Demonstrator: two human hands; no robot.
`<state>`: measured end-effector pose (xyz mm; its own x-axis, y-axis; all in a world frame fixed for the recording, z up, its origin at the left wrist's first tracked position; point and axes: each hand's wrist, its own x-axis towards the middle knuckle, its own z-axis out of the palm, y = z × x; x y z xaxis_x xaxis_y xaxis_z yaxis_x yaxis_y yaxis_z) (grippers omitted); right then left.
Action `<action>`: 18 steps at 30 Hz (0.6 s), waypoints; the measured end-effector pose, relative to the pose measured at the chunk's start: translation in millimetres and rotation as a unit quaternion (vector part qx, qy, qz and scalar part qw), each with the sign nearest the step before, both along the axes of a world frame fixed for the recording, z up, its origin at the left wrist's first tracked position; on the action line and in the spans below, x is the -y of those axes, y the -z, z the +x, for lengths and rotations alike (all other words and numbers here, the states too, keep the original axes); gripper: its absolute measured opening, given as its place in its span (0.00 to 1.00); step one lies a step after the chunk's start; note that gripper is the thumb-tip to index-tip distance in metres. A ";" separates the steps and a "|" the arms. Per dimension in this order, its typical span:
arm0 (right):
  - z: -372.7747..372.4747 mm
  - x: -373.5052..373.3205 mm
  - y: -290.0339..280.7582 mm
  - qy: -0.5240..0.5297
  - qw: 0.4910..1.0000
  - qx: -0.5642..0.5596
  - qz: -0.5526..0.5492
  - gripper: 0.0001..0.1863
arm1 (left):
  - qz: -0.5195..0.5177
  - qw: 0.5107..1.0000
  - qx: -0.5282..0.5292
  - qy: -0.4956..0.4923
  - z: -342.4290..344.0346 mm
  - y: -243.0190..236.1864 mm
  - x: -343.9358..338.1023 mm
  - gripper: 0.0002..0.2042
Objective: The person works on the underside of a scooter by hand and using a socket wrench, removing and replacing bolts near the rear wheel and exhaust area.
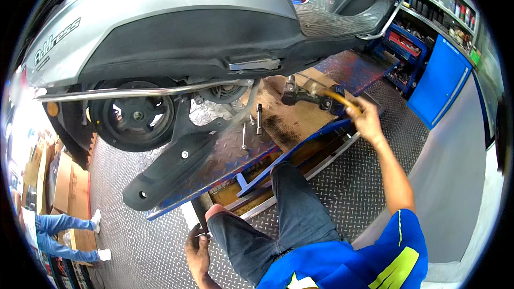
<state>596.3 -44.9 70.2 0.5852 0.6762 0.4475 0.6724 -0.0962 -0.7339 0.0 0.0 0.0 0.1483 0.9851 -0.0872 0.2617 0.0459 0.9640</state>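
Observation:
My right hand [367, 120] is closed around the yellow handle of a brush-like tool [342, 100], whose far end is blurred by motion. That end is over a black cordless impact wrench [308, 96] lying on a stained cardboard sheet [321, 123]. At the lower left, beside my knee, my left hand [198, 254] has its thumb and fingers pressed together around a small dark thing, too hidden to name. A socket on an extension [259, 119] and a spanner [244, 136] lie left of the cardboard. Above them stands a grey scooter [193, 0] with black lower panels.
The scooter's wheel [134, 115] and a long black bolted part [166, 176] are at the left of the blue-edged lift platform [214, 179]. A blue cabinet [439, 80] and tool shelves stand at the right. Another person's legs [67, 235] are near cardboard boxes [69, 187].

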 end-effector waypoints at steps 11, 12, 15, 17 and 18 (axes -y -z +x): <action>177.3 -107.7 -4.5 0.296 0.922 0.229 -0.093 0.23 | 0.043 0.995 -0.071 -0.051 -10.4 -14.1 27.5 0.28; 168.4 -114.5 -1.9 0.287 0.925 0.241 -0.058 0.22 | 0.043 0.996 -0.056 -0.063 -16.3 -19.6 35.6 0.27; 123.7 -114.0 15.8 0.177 0.940 0.285 0.068 0.17 | 0.021 0.988 -0.076 -0.136 -49.9 -5.9 56.0 0.27; 63.5 -100.8 22.3 0.127 0.939 0.297 0.120 0.12 | 0.000 0.973 -0.093 -0.210 -70.3 4.2 71.5 0.26; 35.8 -90.5 25.2 0.057 0.963 0.231 0.127 0.12 | -0.019 0.966 -0.115 -0.232 -73.2 1.0 76.5 0.26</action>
<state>632.1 45.6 45.0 0.3469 0.4536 0.8209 0.9288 -0.0446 -0.3679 -73.2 -76.5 -1.0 -0.3354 0.9364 -0.1033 0.4116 0.2442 0.8780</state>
